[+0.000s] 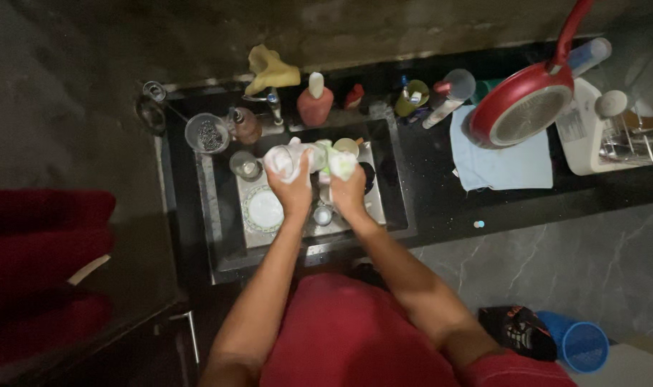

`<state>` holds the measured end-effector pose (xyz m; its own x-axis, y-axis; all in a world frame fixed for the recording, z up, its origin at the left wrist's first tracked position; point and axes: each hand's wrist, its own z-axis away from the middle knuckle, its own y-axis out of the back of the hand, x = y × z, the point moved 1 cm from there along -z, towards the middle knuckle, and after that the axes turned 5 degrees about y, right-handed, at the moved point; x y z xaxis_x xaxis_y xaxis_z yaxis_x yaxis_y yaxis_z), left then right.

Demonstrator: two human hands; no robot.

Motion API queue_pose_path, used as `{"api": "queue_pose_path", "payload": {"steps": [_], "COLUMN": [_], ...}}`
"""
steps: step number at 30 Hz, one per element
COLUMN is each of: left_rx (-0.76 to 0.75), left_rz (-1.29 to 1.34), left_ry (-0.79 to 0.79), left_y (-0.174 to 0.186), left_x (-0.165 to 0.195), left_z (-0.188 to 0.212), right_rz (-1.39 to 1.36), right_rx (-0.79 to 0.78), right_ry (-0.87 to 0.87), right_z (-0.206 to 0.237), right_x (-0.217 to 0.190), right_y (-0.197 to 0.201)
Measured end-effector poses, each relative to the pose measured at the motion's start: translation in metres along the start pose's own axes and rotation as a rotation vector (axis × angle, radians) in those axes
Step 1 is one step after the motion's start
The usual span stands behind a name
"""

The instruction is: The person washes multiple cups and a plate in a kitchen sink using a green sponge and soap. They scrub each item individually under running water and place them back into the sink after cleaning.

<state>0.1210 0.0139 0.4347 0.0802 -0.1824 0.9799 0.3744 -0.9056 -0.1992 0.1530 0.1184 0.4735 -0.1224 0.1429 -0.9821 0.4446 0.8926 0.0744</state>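
Soapy clear glass [287, 159]; green sponge [339, 163]

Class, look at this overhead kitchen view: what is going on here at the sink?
A person in a red top stands at a steel sink washing up. The left hand grips a soapy clear glass, while the right hand holds a foamy green-and-white sponge beside it. A patterned white plate and small cups lie in the basin. A red frying pan rests on a blue cloth on the counter.

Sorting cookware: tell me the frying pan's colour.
Red frying pan with a pale speckled base, seen in the head view.
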Motion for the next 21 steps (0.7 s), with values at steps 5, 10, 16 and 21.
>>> {"api": "queue_pose_path", "payload": {"steps": [5,10,16,21], "left_rx": [0.007,-0.177,-0.291,-0.180], "left_rz": [-0.191,0.250,-0.220,-0.305], "left_ry": [0.073,0.457,0.182,-0.013], "left_y": [0.001,0.006,0.018,0.035], "left_x": [-0.006,-0.006,0.006,-0.006], "left_z": [-0.007,-0.002,0.010,0.011], "right_rz": [0.560,0.620,0.401,0.226], "right_rx": [-0.155,-0.318,-0.255,-0.067], "right_ry": [0.418,0.540,0.083,-0.126], "right_z": [0.008,-0.005,-0.045,-0.054], "right_x": [-0.017,-0.017,0.012,0.042], "right_y": [0.007,-0.003,-0.011,-0.022]}}
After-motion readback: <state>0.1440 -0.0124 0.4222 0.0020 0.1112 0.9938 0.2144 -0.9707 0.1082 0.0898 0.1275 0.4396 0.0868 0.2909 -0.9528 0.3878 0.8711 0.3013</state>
